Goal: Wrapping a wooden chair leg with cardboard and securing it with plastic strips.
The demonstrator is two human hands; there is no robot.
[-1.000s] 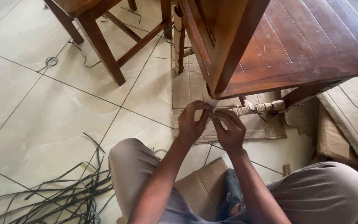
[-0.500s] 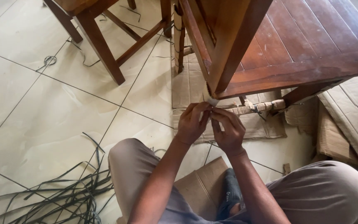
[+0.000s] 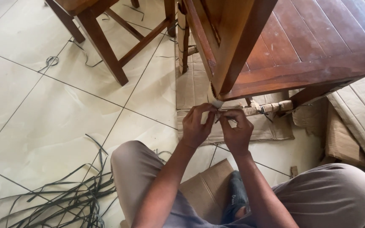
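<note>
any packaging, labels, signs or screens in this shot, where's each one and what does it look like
No labels, signs or screens show; only plain packaging card.
Flattened cardboard sheet: on the tiled floor under the wooden furniture, beyond both hands; brown, creased, rectangular.
Folded cardboard pieces: at the right edge beside the furniture; tan, layered flaps.
Cardboard piece: between the person's knees; brown, folded.
Left hand and right hand: pinching a strip at the furniture's lower rail.
</note>
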